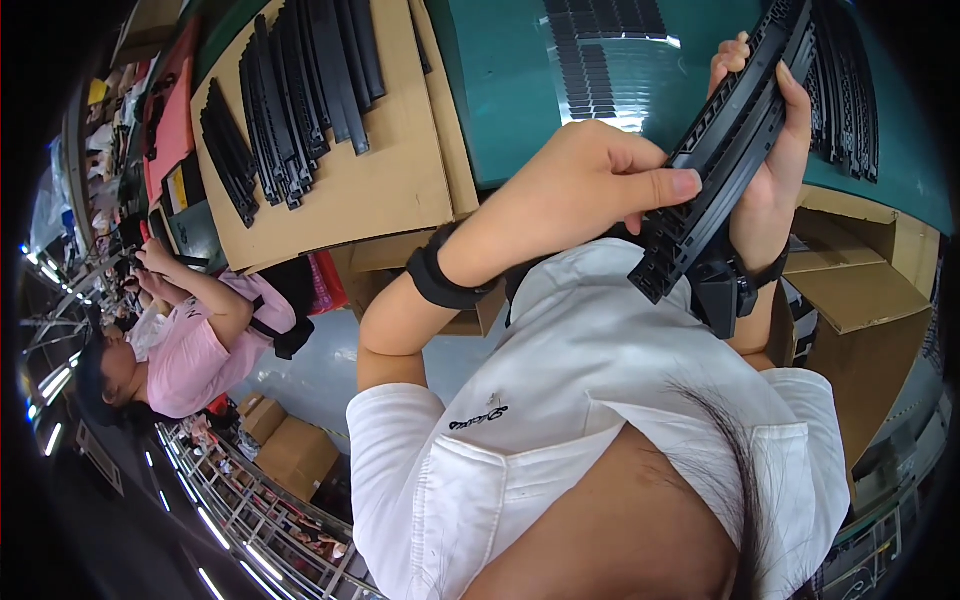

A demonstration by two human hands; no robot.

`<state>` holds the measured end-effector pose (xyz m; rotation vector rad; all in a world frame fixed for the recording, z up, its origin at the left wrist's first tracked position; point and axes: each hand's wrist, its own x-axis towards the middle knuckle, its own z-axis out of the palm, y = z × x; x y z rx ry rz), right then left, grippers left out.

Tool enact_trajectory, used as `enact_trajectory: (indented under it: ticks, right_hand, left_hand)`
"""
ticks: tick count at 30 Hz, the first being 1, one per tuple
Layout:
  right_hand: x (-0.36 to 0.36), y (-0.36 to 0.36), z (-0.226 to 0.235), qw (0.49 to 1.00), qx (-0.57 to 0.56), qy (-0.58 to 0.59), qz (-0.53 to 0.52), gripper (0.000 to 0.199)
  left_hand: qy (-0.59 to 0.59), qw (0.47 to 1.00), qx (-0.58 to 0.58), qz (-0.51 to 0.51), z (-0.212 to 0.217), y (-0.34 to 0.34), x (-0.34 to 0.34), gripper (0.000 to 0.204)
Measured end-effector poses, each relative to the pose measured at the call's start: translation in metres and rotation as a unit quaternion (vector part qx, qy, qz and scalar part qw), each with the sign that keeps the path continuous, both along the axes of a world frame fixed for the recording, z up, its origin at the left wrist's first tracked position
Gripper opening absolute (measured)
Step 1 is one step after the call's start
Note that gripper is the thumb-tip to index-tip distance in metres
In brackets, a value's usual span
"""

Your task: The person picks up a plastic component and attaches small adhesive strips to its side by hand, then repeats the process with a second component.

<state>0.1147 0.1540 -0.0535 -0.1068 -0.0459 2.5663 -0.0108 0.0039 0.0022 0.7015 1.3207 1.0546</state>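
Note:
A long, narrow black plastic strip (735,130) with a notched, slotted edge is held at a slant in front of my chest. It may be more than one strip lying side by side. My right hand (775,165) grips it farther up, thumb along one edge and fingertips showing on the far side. Lower down, my left hand (610,185) is closed at the strip's edge, with its thumb pressed on the face and its other fingers mostly hidden. The strip's near end hangs free over my white apron. Below my right hand, a dark device (722,290) sits at the wrist.
Several similar black strips (300,90) lie on a cardboard sheet (400,185) at left; more strips (845,105) are at right. Small black pieces (590,80) sit in rows on a clear sheet on the green table (490,100). Open cartons (860,300) flank me. A person in pink works at left.

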Motion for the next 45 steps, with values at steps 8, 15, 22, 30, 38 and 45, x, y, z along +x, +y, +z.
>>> enact_trajectory:
  ticks: [8, 15, 22, 30, 38, 45]
  right_hand:
    - [0.011, 0.022, -0.014, 0.999, -0.022, 0.034, 0.027, 0.035]
    - [0.005, 0.020, -0.023, 0.994, -0.084, 0.058, 0.042, 0.035]
    - [-0.001, 0.019, -0.016, 0.993, -0.073, 0.072, 0.059, 0.035]
    - [-0.008, -0.019, 0.028, 0.997, -0.068, -0.016, -0.029, 0.022]
    - [0.021, 0.000, -0.040, 0.899, 0.340, -0.257, -0.102, 0.040]
    - [-0.006, -0.025, 0.030, 0.998, -0.012, -0.033, -0.059, 0.021]
  left_hand:
    - [0.388, 0.907, 0.163, 0.026, -0.053, 0.036, -0.076, 0.036]
    - [0.610, 0.790, 0.030, 0.049, -0.039, 0.051, -0.054, 0.012]
    - [0.620, 0.778, 0.024, 0.101, -0.055, 0.050, -0.049, 0.010]
    - [0.563, 0.820, 0.009, 0.107, -0.050, 0.051, -0.053, 0.010]
    - [0.437, 0.895, -0.021, 0.085, -0.041, 0.050, -0.067, 0.009]
    - [0.311, 0.936, 0.058, 0.152, -0.020, 0.027, -0.055, 0.007]
